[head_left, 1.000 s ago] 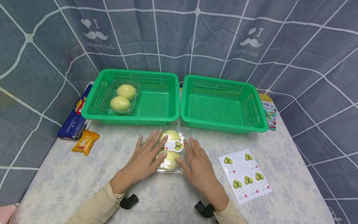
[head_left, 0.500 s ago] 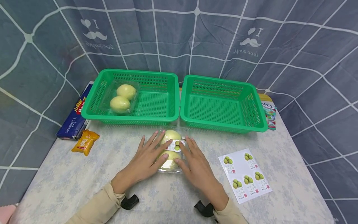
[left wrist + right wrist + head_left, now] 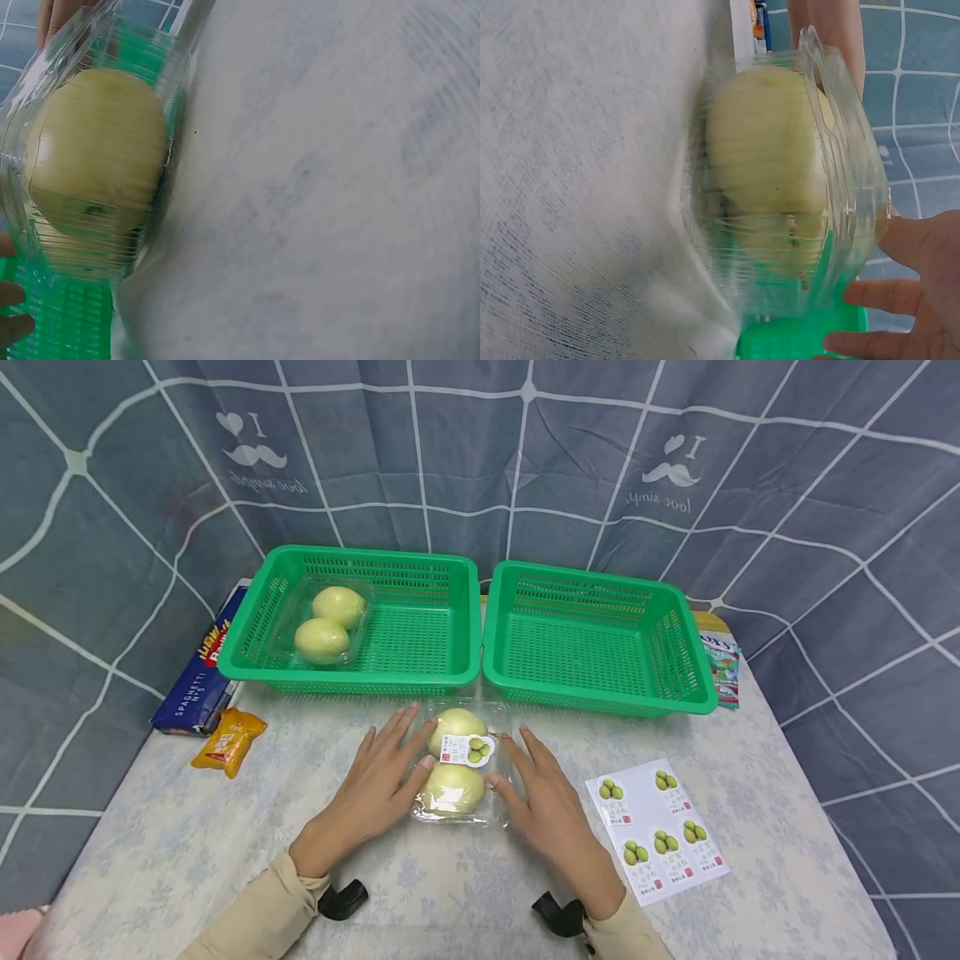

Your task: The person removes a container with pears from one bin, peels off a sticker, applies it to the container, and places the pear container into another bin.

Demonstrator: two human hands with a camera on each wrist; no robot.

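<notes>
A clear plastic box point(image 3: 497, 814) with two pale yellow-green fruits point(image 3: 450, 789) in it lies at the middle of the table. Across its lid runs a white label point(image 3: 467, 750) printed with green fruit. My left hand point(image 3: 375, 792) lies along the box's left side, fingers spread and thumb at the lid's edge. On the other side is my right hand point(image 3: 551, 802), its fingers loosely extended. The right wrist view shows the right thumb point(image 3: 907, 238) right at the box's rim point(image 3: 847, 180), with the other fingers spread beside it.
Behind stand two green baskets; the left basket point(image 3: 412, 678) holds another box of two fruits point(image 3: 322, 640), the right basket point(image 3: 600, 697) shows a bare bottom. A sheet of labels point(image 3: 648, 814) lies at right. Left are a spaghetti box point(image 3: 195, 693) and an orange packet point(image 3: 230, 742).
Both hands have moved outward from the lid to the box's sides, leaving the label in full view. The box has shifted only slightly.
</notes>
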